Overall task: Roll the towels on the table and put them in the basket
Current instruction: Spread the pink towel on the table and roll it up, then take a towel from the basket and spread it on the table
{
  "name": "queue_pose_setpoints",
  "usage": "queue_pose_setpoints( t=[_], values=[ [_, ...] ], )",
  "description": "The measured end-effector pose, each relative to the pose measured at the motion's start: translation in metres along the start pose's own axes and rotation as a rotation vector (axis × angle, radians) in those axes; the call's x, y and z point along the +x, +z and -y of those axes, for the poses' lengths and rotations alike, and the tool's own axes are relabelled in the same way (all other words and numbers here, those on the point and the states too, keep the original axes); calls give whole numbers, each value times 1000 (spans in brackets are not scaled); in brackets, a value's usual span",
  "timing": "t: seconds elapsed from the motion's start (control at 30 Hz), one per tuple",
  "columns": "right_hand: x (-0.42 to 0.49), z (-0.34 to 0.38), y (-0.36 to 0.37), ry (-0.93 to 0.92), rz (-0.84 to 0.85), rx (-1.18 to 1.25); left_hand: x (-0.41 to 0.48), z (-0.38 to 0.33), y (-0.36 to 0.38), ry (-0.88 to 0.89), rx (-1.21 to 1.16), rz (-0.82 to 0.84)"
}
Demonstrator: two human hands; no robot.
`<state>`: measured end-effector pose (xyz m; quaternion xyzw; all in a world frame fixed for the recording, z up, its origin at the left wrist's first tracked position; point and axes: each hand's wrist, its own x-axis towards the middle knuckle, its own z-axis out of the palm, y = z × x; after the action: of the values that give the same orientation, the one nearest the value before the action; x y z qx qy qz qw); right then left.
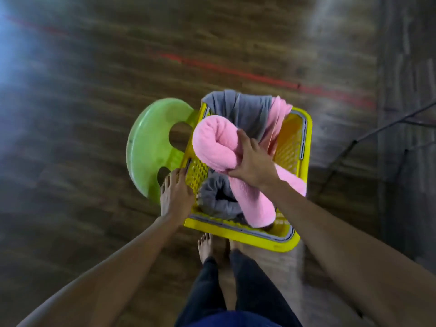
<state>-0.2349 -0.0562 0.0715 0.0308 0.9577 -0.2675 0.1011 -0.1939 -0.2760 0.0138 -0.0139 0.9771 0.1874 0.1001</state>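
Observation:
A yellow plastic basket point(240, 232) stands on a green stool point(151, 147) below me. My right hand point(253, 165) grips a rolled pink towel point(213, 142) and holds it over the basket's left side. A second rolled pink towel point(257, 204) leans inside, beside a rolled grey towel point(215, 197) at the near left. A loose grey towel point(245, 112) and some pink cloth hang over the far rim. My left hand point(175, 194) lies on the basket's left rim with straight fingers.
Dark wood floor surrounds the stool, with a red line point(247, 74) running across it beyond the basket. My bare feet point(205, 246) stand just before the basket. Thin black metal legs point(377, 133) rise at the right. The view is motion-blurred.

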Motion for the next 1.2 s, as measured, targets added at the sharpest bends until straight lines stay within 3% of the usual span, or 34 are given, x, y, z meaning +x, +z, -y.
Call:
queue_pose_setpoints(
  t=[0.27, 0.57, 0.77, 0.97, 1.07, 1.2],
  values=[
    [-2, -66, 112, -186, 241, -350, 1, 23, 73, -51, -65, -22],
    [-9, -109, 188, -207, 313, -397, 3, 30, 94, -60, 43, -93],
    [-9, -112, 195, -174, 337, -405, 4, 29, 94, -61, 71, -90],
    [-17, -92, 174, -58, 390, -421, 4, 27, 77, -59, -13, 51],
    [-34, -69, 144, 71, 324, -290, 3, 22, 58, -55, -32, 77],
    [-59, -51, 88, 197, 90, 55, 4, -7, 27, 125, -58, 143]
  ],
)
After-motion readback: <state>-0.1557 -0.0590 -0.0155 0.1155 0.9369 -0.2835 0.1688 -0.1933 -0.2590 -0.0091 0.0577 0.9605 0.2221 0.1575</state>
